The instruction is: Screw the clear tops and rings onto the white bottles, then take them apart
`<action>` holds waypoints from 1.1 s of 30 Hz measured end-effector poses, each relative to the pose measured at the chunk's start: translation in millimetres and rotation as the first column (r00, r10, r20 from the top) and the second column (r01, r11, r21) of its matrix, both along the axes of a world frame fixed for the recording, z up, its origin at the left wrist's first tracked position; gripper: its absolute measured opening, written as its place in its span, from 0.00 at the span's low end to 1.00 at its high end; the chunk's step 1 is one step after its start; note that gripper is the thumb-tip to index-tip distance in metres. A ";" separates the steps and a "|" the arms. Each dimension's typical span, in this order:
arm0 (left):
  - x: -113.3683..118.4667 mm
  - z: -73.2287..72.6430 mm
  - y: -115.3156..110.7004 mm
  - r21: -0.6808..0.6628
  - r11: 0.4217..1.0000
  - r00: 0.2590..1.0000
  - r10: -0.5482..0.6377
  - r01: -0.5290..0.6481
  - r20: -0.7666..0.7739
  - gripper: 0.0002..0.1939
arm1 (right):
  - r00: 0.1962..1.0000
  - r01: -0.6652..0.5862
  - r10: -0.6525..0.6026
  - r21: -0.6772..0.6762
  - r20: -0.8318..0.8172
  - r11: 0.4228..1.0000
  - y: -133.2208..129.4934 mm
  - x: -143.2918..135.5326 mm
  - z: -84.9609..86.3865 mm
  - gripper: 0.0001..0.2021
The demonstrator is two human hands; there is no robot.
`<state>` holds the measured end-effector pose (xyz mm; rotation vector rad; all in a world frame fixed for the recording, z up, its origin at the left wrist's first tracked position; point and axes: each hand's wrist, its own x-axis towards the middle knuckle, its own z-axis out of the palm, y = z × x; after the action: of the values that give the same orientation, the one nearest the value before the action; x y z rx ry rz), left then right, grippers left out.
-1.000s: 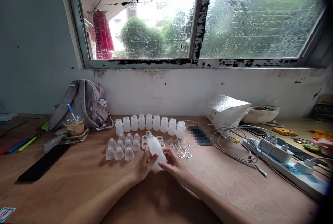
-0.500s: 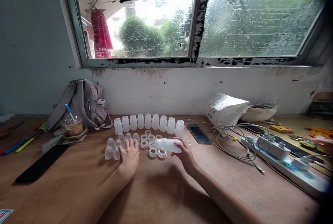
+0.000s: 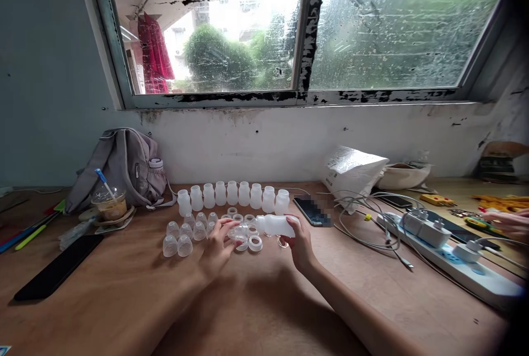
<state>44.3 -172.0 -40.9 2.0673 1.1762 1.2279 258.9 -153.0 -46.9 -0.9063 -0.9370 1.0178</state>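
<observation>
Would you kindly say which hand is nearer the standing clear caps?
Left: the left hand is just right of the caps; the right hand, holding a bottle, is farther right.

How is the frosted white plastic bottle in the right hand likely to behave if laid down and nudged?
The frosted white plastic bottle looks translucent and hollow, so probably light. Its rounded sides suggest it could roll; the smooth-looking surface may feel slippery.
</observation>
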 end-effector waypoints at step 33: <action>12.5 -18.4 -9.8 -0.204 0.947 0.915 -0.162 0.250 0.369 0.21 | 0.968 -0.022 0.000 0.085 0.250 0.996 -23.7 -15.2 -6.4 0.11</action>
<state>56.8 -181.8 -59.2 1.6583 0.8697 1.2130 243.7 -176.7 -53.3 -0.9717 -1.1903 0.8772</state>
